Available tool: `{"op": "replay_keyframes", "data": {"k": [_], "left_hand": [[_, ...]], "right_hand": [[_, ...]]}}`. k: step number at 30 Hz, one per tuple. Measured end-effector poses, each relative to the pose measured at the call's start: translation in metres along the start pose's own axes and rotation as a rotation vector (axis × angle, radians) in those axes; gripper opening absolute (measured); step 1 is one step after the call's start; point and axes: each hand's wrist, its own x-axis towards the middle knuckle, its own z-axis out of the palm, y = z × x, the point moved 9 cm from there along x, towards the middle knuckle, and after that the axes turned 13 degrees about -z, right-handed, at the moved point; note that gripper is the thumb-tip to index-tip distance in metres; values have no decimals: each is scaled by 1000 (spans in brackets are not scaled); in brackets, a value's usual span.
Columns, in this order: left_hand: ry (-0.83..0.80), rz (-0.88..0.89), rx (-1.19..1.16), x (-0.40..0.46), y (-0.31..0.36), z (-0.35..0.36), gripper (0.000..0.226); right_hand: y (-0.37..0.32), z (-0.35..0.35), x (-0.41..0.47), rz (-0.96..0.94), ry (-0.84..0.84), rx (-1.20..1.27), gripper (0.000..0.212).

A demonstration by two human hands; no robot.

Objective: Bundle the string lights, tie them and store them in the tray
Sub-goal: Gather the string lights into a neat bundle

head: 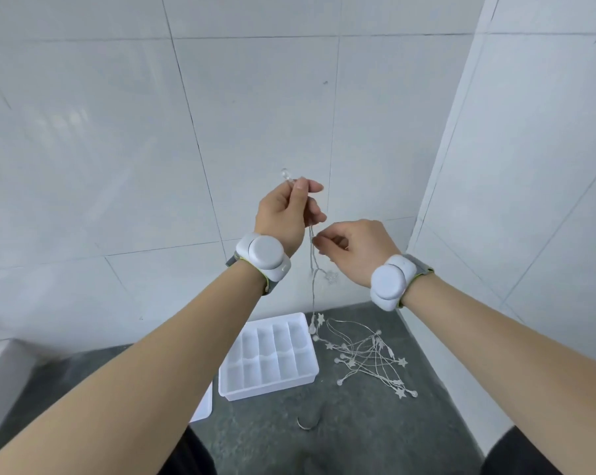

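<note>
— White tiled walls fill most of my feed, meeting in a corner on the right, and below them I see a dark grey floor (375,426). What do you want to know first?

— Where are the hands?

— Both are raised in front of the wall. My left hand (284,214) is the higher one, its thumb and forefinger pinching the top end of the string lights (368,354), with a small clear bulb sticking up just above the fingertips. My right hand (353,250) sits just below and to the right, fingers curled, pinching the same strand a little way down.

— And the rest of the strand?

— It hangs straight down from the two hands, past a little star shape, to the floor. There it spreads into a loose tangle of thin wire with small stars and round bulbs, lying just right of the tray (267,358).

— Describe the tray.

— White plastic, divided into two rows of compartments, resting on the floor. The strand nearly touches its far right corner; I cannot tell whether it does.

— Anything else?

— Each wrist carries a white rounded wrist device (264,253). A small metal ring (307,423) lies on the floor near the tray, and a white flat edge (202,406) shows beside my left forearm.
</note>
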Motion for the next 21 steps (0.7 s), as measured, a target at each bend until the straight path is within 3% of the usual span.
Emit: {"op": "replay_keyframes", "data": {"k": [5, 9, 15, 21], "left_hand": [[27, -69, 12, 11, -24, -3, 33], [36, -66, 126, 21, -43, -4, 32], [45, -52, 267, 30, -55, 0, 33], [56, -29, 233, 30, -47, 6, 34]], "right_hand": [[34, 26, -13, 55, -54, 28, 15], [65, 58, -21, 117, -193, -34, 14], [87, 99, -29, 193, -386, -86, 15], [91, 133, -41, 215, -554, -151, 25]]}}
